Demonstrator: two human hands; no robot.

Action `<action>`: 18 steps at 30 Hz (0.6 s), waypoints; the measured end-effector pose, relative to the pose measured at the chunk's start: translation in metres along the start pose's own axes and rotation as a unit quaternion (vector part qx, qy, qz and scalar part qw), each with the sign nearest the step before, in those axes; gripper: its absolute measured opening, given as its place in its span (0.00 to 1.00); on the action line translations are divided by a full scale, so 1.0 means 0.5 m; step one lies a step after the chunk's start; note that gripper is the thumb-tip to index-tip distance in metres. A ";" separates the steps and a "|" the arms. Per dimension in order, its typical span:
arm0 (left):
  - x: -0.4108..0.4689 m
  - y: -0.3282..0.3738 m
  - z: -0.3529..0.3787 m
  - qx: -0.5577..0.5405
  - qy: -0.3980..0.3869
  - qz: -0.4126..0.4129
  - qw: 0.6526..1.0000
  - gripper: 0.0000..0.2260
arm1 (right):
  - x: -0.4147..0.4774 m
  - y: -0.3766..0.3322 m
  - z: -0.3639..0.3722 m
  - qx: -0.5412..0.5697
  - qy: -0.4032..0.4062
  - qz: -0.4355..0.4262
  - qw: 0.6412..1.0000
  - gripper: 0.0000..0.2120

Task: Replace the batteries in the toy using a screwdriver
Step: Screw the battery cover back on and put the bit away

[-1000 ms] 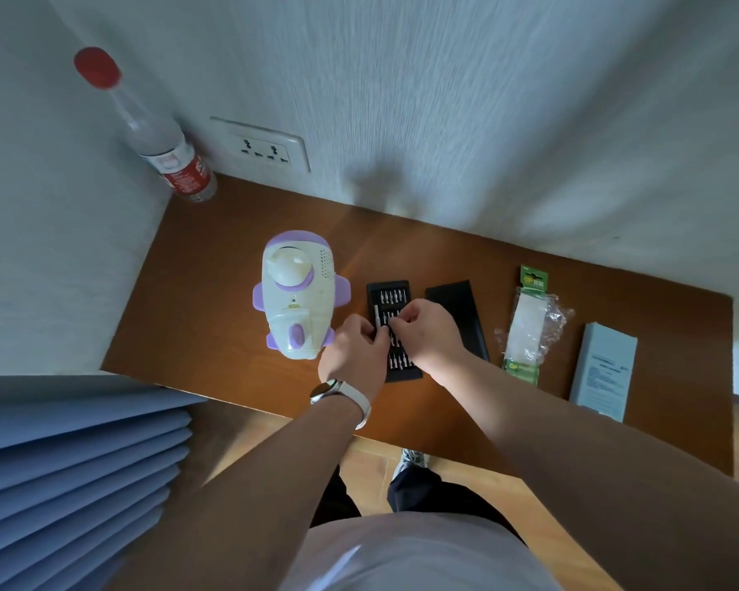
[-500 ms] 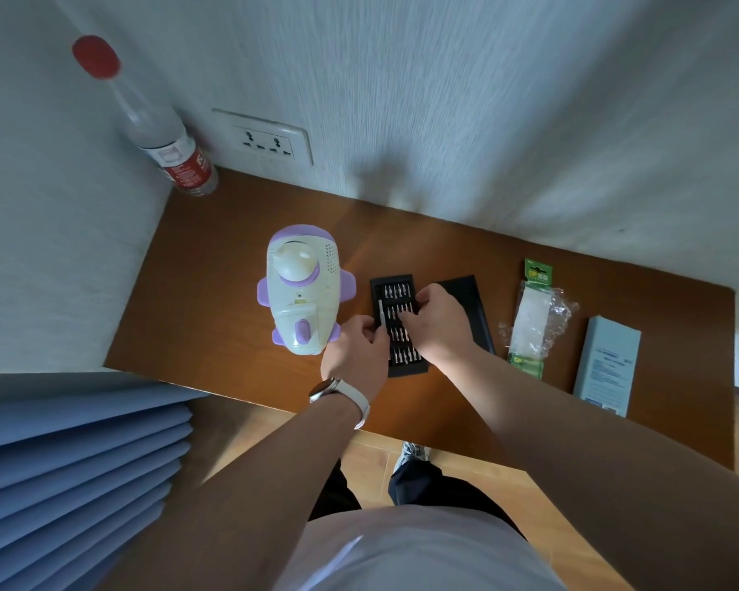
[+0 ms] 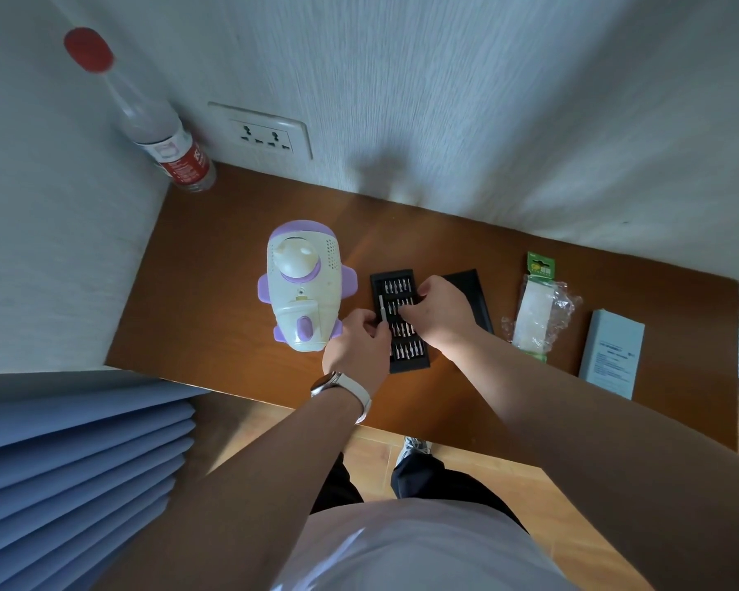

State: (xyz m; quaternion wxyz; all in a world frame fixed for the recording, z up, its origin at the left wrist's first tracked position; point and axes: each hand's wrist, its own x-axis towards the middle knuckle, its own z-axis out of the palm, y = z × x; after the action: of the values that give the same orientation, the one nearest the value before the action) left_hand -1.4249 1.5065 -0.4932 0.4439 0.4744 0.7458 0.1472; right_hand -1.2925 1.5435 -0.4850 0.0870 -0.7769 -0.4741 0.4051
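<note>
A white and purple rocket-shaped toy (image 3: 301, 287) lies on the brown desk (image 3: 214, 300). Right of it sits a black tray of screwdriver bits (image 3: 402, 334). My left hand (image 3: 357, 349), with a watch on the wrist, grips the thin grey screwdriver handle (image 3: 382, 308) at the tray's left edge. My right hand (image 3: 442, 311) hovers over the tray with its fingertips pinched among the bits; whether a bit is between them is hidden. A pack of batteries (image 3: 538, 309) in clear wrap lies further right.
The tray's black lid (image 3: 472, 292) lies behind my right hand. A pale blue box (image 3: 613, 351) sits at the desk's right end. A plastic bottle with a red cap (image 3: 158, 130) stands in the back left corner by a wall socket (image 3: 265, 132). Blue folds hang at the lower left.
My right hand has shifted a little further up the bit tray. My left hand stays on the screwdriver handle. The view has tilted slightly.
</note>
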 end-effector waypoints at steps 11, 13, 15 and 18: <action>0.006 0.003 -0.001 -0.026 -0.008 -0.026 0.999 0.09 | 0.029 -0.021 -0.020 -0.046 -0.064 0.002 0.997 0.14; 0.009 0.005 -0.001 -0.041 -0.013 -0.042 0.998 0.09 | 0.033 -0.020 -0.017 -0.057 -0.064 0.004 0.996 0.12; 0.010 0.009 -0.002 -0.039 -0.009 -0.046 0.998 0.08 | 0.034 -0.017 -0.014 -0.061 -0.063 0.002 0.996 0.09; 0.006 0.010 -0.001 -0.030 -0.011 -0.040 0.999 0.09 | 0.025 -0.014 -0.009 -0.058 -0.052 -0.004 0.997 0.10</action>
State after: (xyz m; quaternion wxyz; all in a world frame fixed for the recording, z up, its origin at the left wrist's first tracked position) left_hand -1.4229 1.5119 -0.4911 0.4713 0.4323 0.7546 0.1469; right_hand -1.2910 1.5585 -0.4854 0.0185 -0.7569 -0.5037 0.4160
